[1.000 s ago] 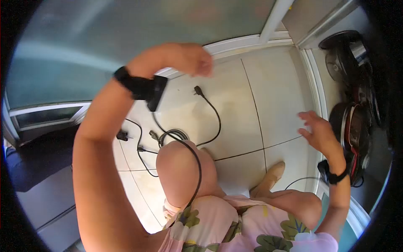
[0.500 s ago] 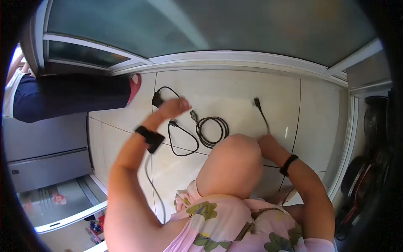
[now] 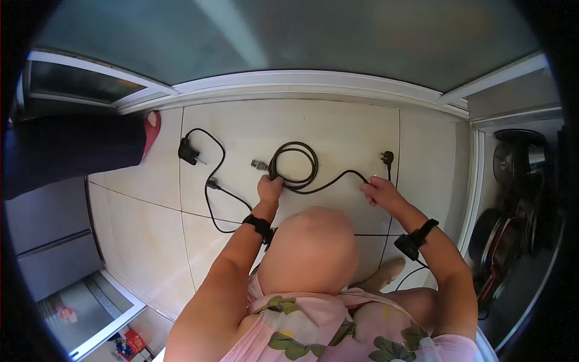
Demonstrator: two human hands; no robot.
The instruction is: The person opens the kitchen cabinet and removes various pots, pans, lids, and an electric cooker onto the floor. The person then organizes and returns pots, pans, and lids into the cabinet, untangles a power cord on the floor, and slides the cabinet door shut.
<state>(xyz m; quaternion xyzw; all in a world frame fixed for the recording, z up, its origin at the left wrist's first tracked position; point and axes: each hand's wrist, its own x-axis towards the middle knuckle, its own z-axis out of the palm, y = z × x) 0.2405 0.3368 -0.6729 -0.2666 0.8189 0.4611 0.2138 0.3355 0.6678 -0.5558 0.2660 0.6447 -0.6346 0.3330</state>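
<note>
A black power cord (image 3: 315,164) lies in round loops on the tiled floor. My left hand (image 3: 269,189) is closed on the cord at the lower left of the loops, beside its grey connector (image 3: 259,164). To the right, my right hand (image 3: 384,194) grips the cord's loose stretch with its fingers closed. A black plug (image 3: 387,158) stands just above that hand, its lead running down behind the fingers. Left of the loops lies a black adapter (image 3: 189,151) with metal prongs and a thin cable. A small black connector (image 3: 212,183) rests along that cable's side.
A person's dark trouser leg (image 3: 78,142) and red slipper (image 3: 152,130) are at the left. Framed glass panels (image 3: 338,42) border the floor at the back. Pans (image 3: 491,238) stand on the right. My bent knee (image 3: 310,247) rises between my arms.
My left hand has come from near the adapter to the looped cord. My right hand has risen from beside my knee, now showing the cord in it. The camera view has shifted right.
</note>
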